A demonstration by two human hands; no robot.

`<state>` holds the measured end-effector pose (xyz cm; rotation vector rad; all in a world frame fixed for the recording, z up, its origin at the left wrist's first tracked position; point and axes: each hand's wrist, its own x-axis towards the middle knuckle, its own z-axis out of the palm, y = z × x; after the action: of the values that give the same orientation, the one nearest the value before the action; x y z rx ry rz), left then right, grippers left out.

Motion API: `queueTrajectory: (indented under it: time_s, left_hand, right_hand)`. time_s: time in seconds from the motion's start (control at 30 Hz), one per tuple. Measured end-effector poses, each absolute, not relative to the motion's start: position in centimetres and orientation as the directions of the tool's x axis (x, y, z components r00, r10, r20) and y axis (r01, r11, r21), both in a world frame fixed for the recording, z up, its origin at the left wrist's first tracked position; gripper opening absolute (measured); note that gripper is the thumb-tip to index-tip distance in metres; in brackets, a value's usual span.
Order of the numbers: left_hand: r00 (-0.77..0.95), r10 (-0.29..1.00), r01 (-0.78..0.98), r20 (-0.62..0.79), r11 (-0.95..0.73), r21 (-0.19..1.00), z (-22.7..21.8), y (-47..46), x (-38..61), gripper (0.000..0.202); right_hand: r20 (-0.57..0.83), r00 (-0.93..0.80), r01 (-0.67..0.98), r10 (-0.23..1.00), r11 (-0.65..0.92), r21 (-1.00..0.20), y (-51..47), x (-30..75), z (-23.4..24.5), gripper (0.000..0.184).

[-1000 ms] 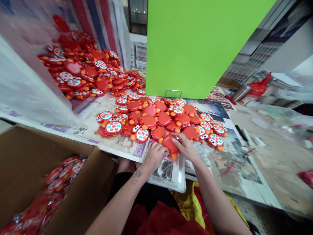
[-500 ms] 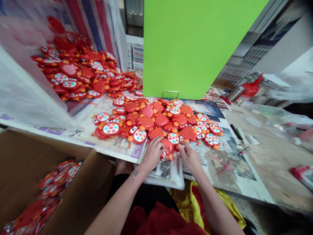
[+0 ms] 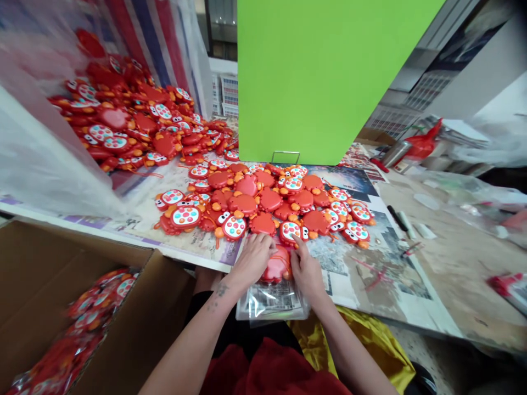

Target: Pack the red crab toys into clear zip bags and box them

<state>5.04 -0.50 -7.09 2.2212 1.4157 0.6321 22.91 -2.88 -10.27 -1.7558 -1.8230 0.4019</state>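
Observation:
My left hand (image 3: 252, 261) and my right hand (image 3: 303, 267) are closed on either side of one red crab toy (image 3: 276, 265) at the table's near edge. The toy lies partly inside a clear plastic bag (image 3: 272, 302) with a printed label, on top of a stack of such bags. Just beyond my hands is a spread of several red and orange crab toys (image 3: 263, 204), some face up with coloured dots, some face down. My right forefinger points toward a dotted toy (image 3: 290, 231).
A big heap of the same toys (image 3: 132, 120) lies at the far left by a plastic sheet. An open cardboard box (image 3: 57, 296) with bagged toys stands at lower left. A green board (image 3: 325, 77) stands behind. Pens (image 3: 401, 222) lie at right.
Both hands pulled the red toy toward me, from among the spread down onto the bag stack at the table's edge. The toy now sits partly in the top bag.

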Motion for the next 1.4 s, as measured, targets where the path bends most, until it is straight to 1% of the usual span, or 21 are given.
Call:
queueTrajectory:
  time_s: [0.1, 0.3, 0.5, 0.63, 0.7, 0.83, 0.9, 0.93, 0.97, 1.0, 1.03, 1.07, 1.1, 1.17, 1.2, 1.3, 1.37, 1.4]
  left_hand:
    - [0.423, 0.899, 0.656, 0.111, -0.388, 0.648, -6.3, -1.1, 4.5, 0.019]
    - [0.509, 0.86, 0.584, 0.025, -0.367, 0.724, -5.4, -1.5, 1.9, 0.011]
    - [0.531, 0.847, 0.469, 0.019, -0.312, 0.826, -5.9, -0.7, 1.4, 0.009]
    - [0.543, 0.839, 0.428, 0.029, -0.306, 0.85, -6.2, -0.4, 1.6, 0.01]
    - [0.51, 0.86, 0.44, 0.04, -0.3, 0.847, -6.0, -0.4, 1.7, 0.013]
    - [0.463, 0.886, 0.442, 0.004, -0.234, 0.866, -5.8, -0.7, 1.9, 0.019]
    - [0.418, 0.906, 0.408, 0.064, -0.25, 0.878, -6.1, -0.8, 2.0, 0.017]
    - [0.362, 0.925, 0.387, 0.117, -0.263, 0.884, -6.5, -0.9, 2.0, 0.015]
    - [0.28, 0.946, 0.366, 0.16, -0.26, 0.894, -6.9, -0.9, 2.0, 0.019]
    - [0.189, 0.967, 0.335, 0.173, -0.229, 0.914, -7.4, -0.9, 2.1, 0.029]
    - [0.112, 0.983, 0.29, 0.145, -0.172, 0.942, -7.9, -0.9, 2.2, 0.041]
    - [0.064, 0.995, 0.233, 0.083, -0.096, 0.968, -8.4, -0.9, 2.3, 0.051]
    - [0.045, 0.999, 0.17, 0.005, -0.013, 0.985, -8.8, -1.0, 2.4, 0.058]
    - [0.09, 0.99, 0.059, -0.113, 0.108, 0.992, -9.1, -1.1, 2.7, 0.063]
    - [0.126, 0.983, 0.023, -0.136, 0.134, 0.991, -9.1, -1.1, 2.9, 0.06]
    - [0.227, 0.965, 0.022, -0.128, 0.127, 0.992, -8.7, -1.2, 3.5, 0.038]
    - [0.259, 0.958, 0.044, -0.122, 0.115, 0.992, -8.4, -1.3, 3.8, 0.031]
    - [0.258, 0.958, 0.044, -0.127, 0.12, 0.992, -8.3, -1.4, 4.0, 0.03]
  right_hand:
    - [0.199, 0.039, 0.789, 0.979, 0.092, -0.607, -3.0, 22.9, -10.6, 0.05]
    - [0.249, 0.041, 0.743, 0.968, 0.137, -0.656, -2.8, 23.0, -11.1, 0.047]
    - [0.252, 0.04, 0.706, 0.967, 0.152, -0.692, -2.8, 23.1, -11.1, 0.044]
    - [0.265, 0.041, 0.664, 0.963, 0.172, -0.728, -2.7, 23.0, -11.1, 0.043]
    - [0.272, 0.061, 0.636, 0.96, 0.173, -0.752, -2.7, 22.9, -11.0, 0.043]
    - [0.281, 0.099, 0.569, 0.955, 0.178, -0.803, -2.8, 22.5, -10.3, 0.044]
    - [0.282, 0.122, 0.529, 0.952, 0.178, -0.83, -2.8, 22.4, -9.8, 0.044]
    - [0.282, 0.133, 0.501, 0.95, 0.181, -0.846, -2.9, 22.5, -9.6, 0.044]
    - [0.284, 0.142, 0.467, 0.948, 0.189, -0.864, -3.0, 22.5, -9.3, 0.044]
    - [0.29, 0.149, 0.434, 0.945, 0.201, -0.878, -3.0, 22.6, -9.1, 0.044]
    - [0.302, 0.154, 0.409, 0.941, 0.217, -0.886, -3.1, 22.6, -8.9, 0.044]
    - [0.318, 0.157, 0.395, 0.935, 0.235, -0.888, -3.2, 22.7, -8.7, 0.043]
    - [0.335, 0.159, 0.39, 0.929, 0.252, -0.885, -3.3, 22.7, -8.5, 0.043]
    - [0.372, 0.17, 0.395, 0.912, 0.283, -0.874, -3.4, 22.8, -8.3, 0.04]
    - [0.385, 0.171, 0.394, 0.907, 0.295, -0.87, -3.5, 22.8, -8.2, 0.04]
    - [0.397, 0.156, 0.414, 0.904, 0.306, -0.858, -3.5, 23.1, -8.1, 0.04]
    - [0.447, 0.14, 0.506, 0.883, 0.324, -0.799, -3.3, 23.4, -7.9, 0.04]
    - [0.498, 0.128, 0.572, 0.858, 0.346, -0.744, -3.2, 23.5, -7.8, 0.039]
